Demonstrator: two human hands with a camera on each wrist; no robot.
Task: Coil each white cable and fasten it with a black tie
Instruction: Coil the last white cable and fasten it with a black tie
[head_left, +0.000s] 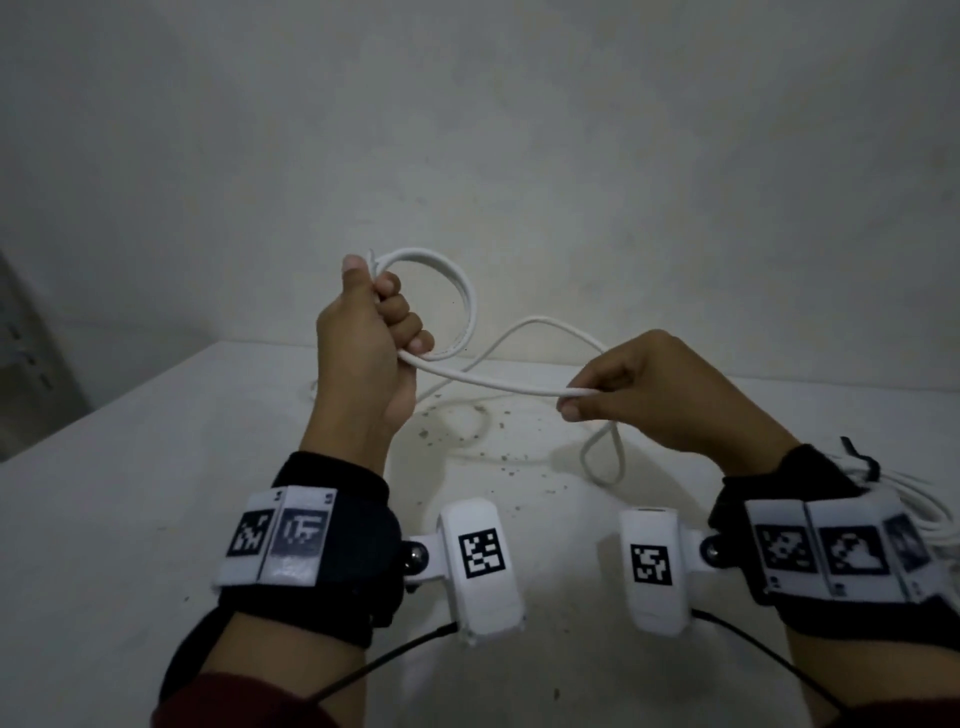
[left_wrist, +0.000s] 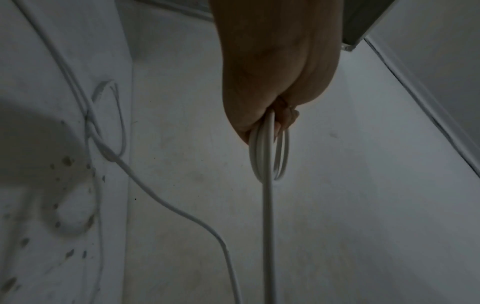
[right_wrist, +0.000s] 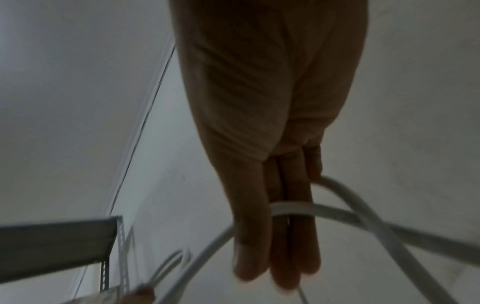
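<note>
A white cable (head_left: 498, 387) runs between both hands above the white table (head_left: 130, 519). My left hand (head_left: 374, 332) is raised as a fist and grips a small coil of its loops (head_left: 457, 291); the left wrist view shows the coil (left_wrist: 270, 156) hanging from the fist (left_wrist: 275, 82). My right hand (head_left: 654, 395), lower and to the right, pinches the cable between thumb and fingers; in the right wrist view the cable (right_wrist: 291, 208) crosses its fingers (right_wrist: 280, 246). The slack (head_left: 605, 457) trails down onto the table. A black tie (head_left: 860, 460) shows behind my right wrist.
A bundle of white cables (head_left: 930, 514) lies at the table's right edge beside the right wrist. Dark specks (head_left: 457, 441) dot the tabletop under the hands. A bare wall (head_left: 467, 130) stands behind the table. A metal shelf (right_wrist: 57, 246) shows in the right wrist view.
</note>
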